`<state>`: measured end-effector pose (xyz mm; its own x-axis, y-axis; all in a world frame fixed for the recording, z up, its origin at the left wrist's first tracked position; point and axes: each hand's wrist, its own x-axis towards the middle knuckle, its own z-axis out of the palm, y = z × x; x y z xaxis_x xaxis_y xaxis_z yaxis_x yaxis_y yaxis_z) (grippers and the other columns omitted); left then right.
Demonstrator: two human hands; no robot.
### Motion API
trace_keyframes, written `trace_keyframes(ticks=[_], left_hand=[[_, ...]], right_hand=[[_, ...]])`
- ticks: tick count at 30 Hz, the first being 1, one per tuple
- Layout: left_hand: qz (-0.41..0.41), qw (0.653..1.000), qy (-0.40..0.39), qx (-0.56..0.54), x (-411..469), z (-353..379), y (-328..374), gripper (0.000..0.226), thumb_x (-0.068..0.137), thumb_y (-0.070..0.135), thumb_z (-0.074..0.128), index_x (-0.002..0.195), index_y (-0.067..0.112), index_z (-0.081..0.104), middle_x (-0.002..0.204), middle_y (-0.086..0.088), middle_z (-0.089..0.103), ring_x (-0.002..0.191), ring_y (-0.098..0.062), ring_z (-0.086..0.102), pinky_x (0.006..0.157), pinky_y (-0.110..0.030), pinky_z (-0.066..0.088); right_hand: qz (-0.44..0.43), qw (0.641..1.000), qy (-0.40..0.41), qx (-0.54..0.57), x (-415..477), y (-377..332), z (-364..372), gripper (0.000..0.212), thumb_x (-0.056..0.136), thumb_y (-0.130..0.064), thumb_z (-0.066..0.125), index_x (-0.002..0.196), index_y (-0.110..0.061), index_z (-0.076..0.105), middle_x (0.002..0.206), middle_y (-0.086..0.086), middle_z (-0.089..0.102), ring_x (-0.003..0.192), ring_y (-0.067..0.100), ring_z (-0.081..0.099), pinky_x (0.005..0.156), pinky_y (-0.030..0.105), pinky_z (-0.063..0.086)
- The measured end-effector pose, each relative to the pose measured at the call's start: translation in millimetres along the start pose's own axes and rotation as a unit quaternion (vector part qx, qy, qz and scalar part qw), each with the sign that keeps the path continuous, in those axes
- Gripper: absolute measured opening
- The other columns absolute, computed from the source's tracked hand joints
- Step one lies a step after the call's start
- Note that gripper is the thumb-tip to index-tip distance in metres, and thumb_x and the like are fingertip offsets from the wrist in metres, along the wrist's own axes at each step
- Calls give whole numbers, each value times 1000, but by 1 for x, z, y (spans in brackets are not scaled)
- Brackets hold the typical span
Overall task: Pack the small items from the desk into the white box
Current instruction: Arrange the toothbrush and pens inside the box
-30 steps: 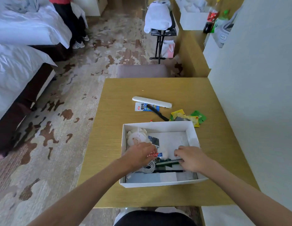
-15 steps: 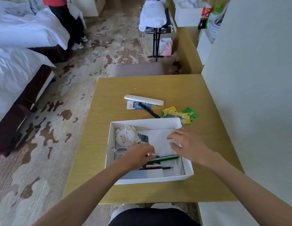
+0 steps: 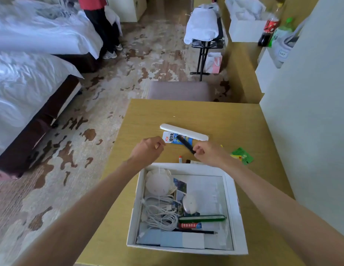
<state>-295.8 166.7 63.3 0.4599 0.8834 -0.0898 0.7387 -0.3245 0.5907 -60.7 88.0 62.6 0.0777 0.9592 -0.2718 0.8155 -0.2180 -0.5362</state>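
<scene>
**Q:** What does the white cardboard box contain, reading from its near wall?

**A:** Against the near wall lie pale blue and white flat cards. Next come a black pencil, a red-and-white tube and a green tube-shaped case, all lying crosswise. The box's left half holds a coiled white cable, with a round white pad toward the far left corner. A white oval object sits mid-box.

**Q:** And just outside the box?

**A:** The box rests on a tan wooden desk. Just beyond its far wall lies a small white stick with a red cap.

**Q:** The hands?

**A:** Both are beyond the box's far wall, apart from each other. On the right hand, thumb and forefinger pinch the near end of a black plastic comb, which runs away from the box, slanting left. The left hand has its fingers curled at the corner of a white-and-blue printed sachet — whether it grips the sachet cannot be told.

**Q:** Farther still?

**A:** The comb crosses over the sachet. Beyond both, farther from the box, is a long white flat case. Beyond the box's far right corner lies a green foil packet, well apart from the comb. Past the desk's far edge — in line with the box — stands a grey-brown padded stool.
</scene>
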Motion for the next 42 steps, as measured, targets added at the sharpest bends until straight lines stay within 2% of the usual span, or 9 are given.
trace_keyframes(ticks=[4,12,20,24,27,31,34,36,42], left_hand=[[-22,998,-63,-2,38,9,-29,15,89,27,51,94,31,65,97,6,66,77,-18,64,69,-31,55],[11,992,-122,33,97,43,-83,17,89,20,52,103,22,63,105,2,66,84,-13,59,76,-31,52],[130,972,-114,157,144,80,-85,39,87,32,59,124,20,52,131,-2,49,119,-22,46,86,-43,50],[192,949,-115,222,152,91,-79,45,90,42,52,130,22,47,135,1,47,122,-21,44,94,-41,46],[208,940,-111,247,152,90,-81,41,88,40,56,124,21,51,128,2,53,117,-20,46,94,-37,44],[210,953,-92,198,152,83,-78,35,85,44,59,110,21,59,111,2,60,109,-19,51,90,-36,45],[214,954,-51,202,172,82,-69,37,90,32,55,124,17,53,128,-3,55,120,-23,48,96,-40,44],[218,936,-91,259,190,83,-61,49,92,27,53,137,17,39,144,-2,42,131,-24,39,105,-43,37],[213,906,-162,327,211,93,-51,49,90,17,53,136,12,36,138,-11,43,121,-30,45,98,-45,43]], right_hand=[[25,993,-86,-77,46,-3,27,12,86,-26,52,83,-19,62,84,3,63,82,25,61,70,37,51],[90,954,-142,-248,122,4,87,49,76,-67,56,65,-23,37,60,-4,46,50,10,44,43,23,28],[130,981,-132,-52,128,15,77,39,71,-43,62,51,-18,39,51,-3,40,47,14,38,47,27,26],[141,981,-64,113,115,23,44,31,79,-42,65,74,-11,64,62,-3,54,55,10,46,55,30,31],[164,962,-23,217,102,30,27,27,83,-39,64,84,-13,65,71,-1,70,59,8,53,58,28,34],[181,946,18,269,89,37,21,20,88,-34,63,91,-15,67,85,-3,76,41,-10,49,46,10,33],[184,944,24,273,82,37,22,19,89,-34,63,92,-16,68,85,-7,76,60,-11,60,59,16,35],[183,942,23,281,78,35,21,18,89,-34,62,93,-17,68,85,-9,75,79,-3,66,69,20,40],[162,936,35,311,65,29,17,17,90,-31,62,96,-15,66,87,-8,76,82,-3,68,72,17,42]])
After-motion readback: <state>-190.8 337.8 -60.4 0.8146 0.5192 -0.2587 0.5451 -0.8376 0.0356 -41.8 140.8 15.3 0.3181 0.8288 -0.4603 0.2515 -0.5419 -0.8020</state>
